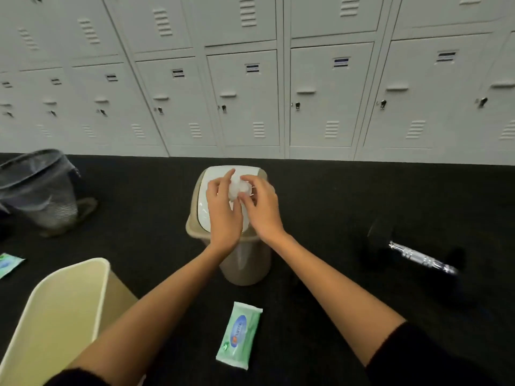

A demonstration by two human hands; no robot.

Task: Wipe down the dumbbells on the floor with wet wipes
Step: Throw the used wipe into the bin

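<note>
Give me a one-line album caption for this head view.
Both hands hold a balled wet wipe over a swing-lid bin, dumbbell nearby.

Grey metal lockers [250, 79] (two tiers) line the wall above dark carpet [334, 190].

This is a gym locker room. A long bank of pale grey metal lockers [250, 79] fills the far side, each door with vent slots, a label holder, a pull handle and a key lock. The floor [348, 196] is dark, speckled matting of the kind used in gyms. On it at the right lies a dumbbell [412, 254] with a chrome handle and black heads. Waste bins stand about: a swing-lid bin [245, 263] in the middle, a mesh bin [41, 190] at the far left, and an open cream bin [64, 310] near left.
</note>
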